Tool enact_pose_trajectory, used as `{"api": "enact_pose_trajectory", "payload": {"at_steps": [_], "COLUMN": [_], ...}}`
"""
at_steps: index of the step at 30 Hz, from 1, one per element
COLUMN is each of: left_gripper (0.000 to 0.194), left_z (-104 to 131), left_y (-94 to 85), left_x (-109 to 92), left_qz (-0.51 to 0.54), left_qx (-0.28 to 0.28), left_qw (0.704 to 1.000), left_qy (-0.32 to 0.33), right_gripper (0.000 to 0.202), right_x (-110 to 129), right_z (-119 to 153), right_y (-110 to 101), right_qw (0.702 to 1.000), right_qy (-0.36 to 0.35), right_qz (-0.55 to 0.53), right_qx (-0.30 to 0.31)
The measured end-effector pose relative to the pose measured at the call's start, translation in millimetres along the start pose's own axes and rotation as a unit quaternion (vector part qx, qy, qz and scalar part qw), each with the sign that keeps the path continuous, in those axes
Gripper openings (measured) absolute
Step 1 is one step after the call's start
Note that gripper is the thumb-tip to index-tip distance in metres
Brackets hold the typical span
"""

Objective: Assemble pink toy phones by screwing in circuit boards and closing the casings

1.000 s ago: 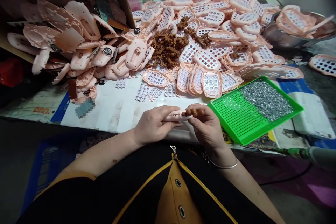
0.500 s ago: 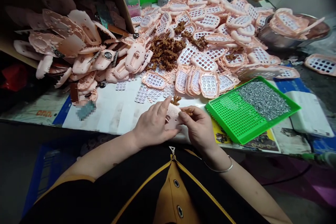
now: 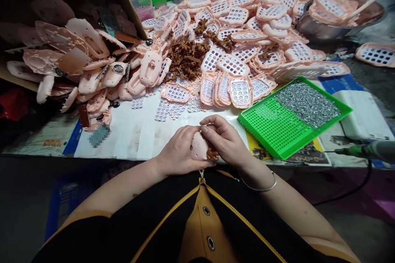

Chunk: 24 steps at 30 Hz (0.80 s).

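Observation:
At the table's front edge both hands are on a pale pink plastic toy housing (image 3: 199,148) with small holes in its face. My left hand (image 3: 175,150) wraps its left side and underside. The fingers of my right hand (image 3: 226,141) are bent over its upper right edge, thumb pressed against it. A brown antler-shaped piece (image 3: 212,155) sticks out at the housing's right, below my right hand. Just beyond lie loose clear keypad sheets (image 3: 162,110) and a pink front shell (image 3: 175,92) with a keypad in it. Part of the housing is hidden by my fingers.
A pile of pink shells (image 3: 236,15) fills the back, with brown pieces (image 3: 185,57) in front. Left, a cardboard box (image 3: 131,2) spills housings. Right are a green tray (image 3: 262,133) of screws, a metal bowl (image 3: 317,28) and an electric screwdriver (image 3: 367,150).
The housing has turned in my hands, and the brown piece now shows at its lower right instead of its top. My right hand has shifted up over the housing's edge. The camera view has shifted.

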<state>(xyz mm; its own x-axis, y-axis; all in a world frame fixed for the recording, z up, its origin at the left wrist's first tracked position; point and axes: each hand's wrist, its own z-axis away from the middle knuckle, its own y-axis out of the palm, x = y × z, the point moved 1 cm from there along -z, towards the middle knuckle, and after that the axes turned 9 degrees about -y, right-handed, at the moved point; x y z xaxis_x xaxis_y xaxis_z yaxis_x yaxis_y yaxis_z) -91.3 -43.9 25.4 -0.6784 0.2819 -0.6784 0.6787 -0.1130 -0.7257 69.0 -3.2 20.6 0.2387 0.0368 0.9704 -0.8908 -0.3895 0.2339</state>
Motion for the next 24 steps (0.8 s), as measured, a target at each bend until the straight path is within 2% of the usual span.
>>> {"api": "enact_pose_trajectory", "payload": {"at_steps": [6,13,15,18,24], "left_gripper": [0.071,0.075,0.075,0.073,0.074], "left_z": [2,-1,-2,-2,2], "left_y": [3.4,6.0,6.1,4.0,-2.8], "left_x": [7,10,10,10,9], "left_qz": [-0.021,-0.024,-0.014,-0.013,-0.096], "left_qx": [-0.088,-0.092,-0.085,-0.092,-0.116], "left_qw": [0.995,0.994,0.995,0.994,0.985], "left_qy": [0.049,0.054,0.051,0.051,0.080], "right_gripper": [0.032,0.040,0.040,0.038,0.037], "right_x": [1,0,-2,-4,-5], "right_z": [3,-1,-2,-3,1], "right_y": [15,16,14,11,10], "right_qw": [0.983,0.962,0.963,0.973,0.987], "right_qy": [0.038,0.082,0.095,0.096,0.049], "right_qz": [-0.167,-0.206,-0.198,-0.173,-0.132], "right_qx": [-0.069,-0.161,-0.158,-0.120,-0.078]}}
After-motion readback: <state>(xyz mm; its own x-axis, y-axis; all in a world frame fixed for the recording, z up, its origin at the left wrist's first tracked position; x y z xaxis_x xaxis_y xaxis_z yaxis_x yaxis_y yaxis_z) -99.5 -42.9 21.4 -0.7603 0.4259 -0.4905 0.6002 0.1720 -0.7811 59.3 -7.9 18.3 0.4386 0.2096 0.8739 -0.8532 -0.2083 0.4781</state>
